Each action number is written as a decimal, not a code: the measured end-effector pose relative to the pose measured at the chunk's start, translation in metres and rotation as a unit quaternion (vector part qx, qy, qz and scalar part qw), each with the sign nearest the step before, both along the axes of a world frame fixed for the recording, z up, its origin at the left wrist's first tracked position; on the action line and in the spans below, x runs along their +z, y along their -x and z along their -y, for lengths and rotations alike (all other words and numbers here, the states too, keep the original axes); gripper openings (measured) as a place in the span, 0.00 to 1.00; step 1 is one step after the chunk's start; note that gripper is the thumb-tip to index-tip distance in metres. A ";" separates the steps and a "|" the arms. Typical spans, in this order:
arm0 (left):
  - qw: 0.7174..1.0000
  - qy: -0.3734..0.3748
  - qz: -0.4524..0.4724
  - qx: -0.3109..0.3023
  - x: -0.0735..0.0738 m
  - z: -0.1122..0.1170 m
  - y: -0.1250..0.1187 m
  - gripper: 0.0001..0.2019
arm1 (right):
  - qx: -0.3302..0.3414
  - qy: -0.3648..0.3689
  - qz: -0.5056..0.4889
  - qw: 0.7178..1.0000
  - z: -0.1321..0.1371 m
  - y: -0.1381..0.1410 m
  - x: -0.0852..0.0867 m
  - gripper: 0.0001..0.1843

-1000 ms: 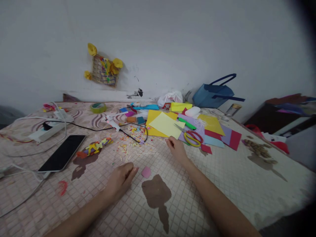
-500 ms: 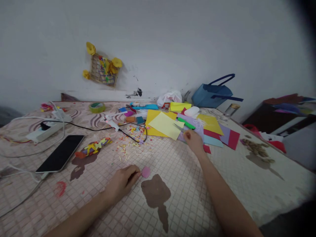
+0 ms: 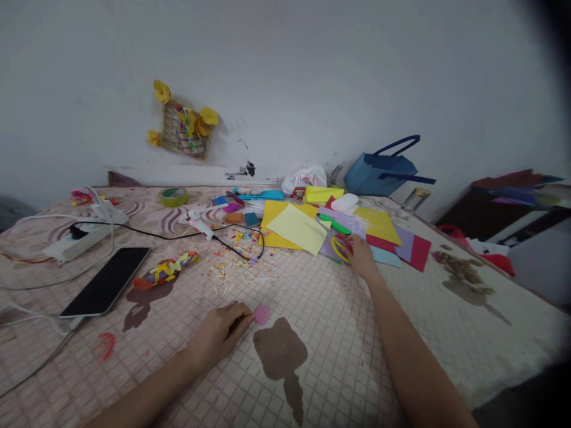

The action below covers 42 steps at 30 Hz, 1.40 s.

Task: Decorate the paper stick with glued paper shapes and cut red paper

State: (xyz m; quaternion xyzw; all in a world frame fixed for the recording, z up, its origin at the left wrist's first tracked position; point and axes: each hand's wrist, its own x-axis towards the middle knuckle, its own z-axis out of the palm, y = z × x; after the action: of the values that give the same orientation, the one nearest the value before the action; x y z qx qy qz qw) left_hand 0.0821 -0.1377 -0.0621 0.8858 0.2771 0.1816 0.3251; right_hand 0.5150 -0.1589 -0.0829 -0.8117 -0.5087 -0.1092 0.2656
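While the left hand (image 3: pixel 218 334) rests on the bed (image 3: pixel 401 380) with its fingers drawn together against the near edge of a pink scrap (image 3: pixel 262 314), a true pinch cannot be confirmed. The right hand (image 3: pixel 362 260) lies over the scissors (image 3: pixel 339 247), which sit flat on coloured sheets (image 3: pixel 297 227); whether it has closed on the handles cannot be told.

Judged progress: scrap uncut, scissors not lifted. Snippets (image 3: pixel 232 267) beyond the left hand and a wrapped roll (image 3: pixel 167 268) to its left suggest cutting already done.

Open room lies between the hands and right of the right hand, out to the bed's edge. A phone (image 3: pixel 104 281) and cables crowd the far left.
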 end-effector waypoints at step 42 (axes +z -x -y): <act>0.999 -0.004 -0.031 -0.005 -0.001 -0.001 0.000 0.12 | 0.090 -0.031 -0.070 0.993 -0.006 0.008 0.002 0.09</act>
State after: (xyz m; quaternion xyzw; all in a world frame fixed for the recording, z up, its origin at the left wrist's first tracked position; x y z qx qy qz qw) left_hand 0.0817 -0.1371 -0.0631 0.8935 0.2820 0.1533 0.3140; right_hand 0.5067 -0.1530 -0.0807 -0.7597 -0.5559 -0.0435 0.3346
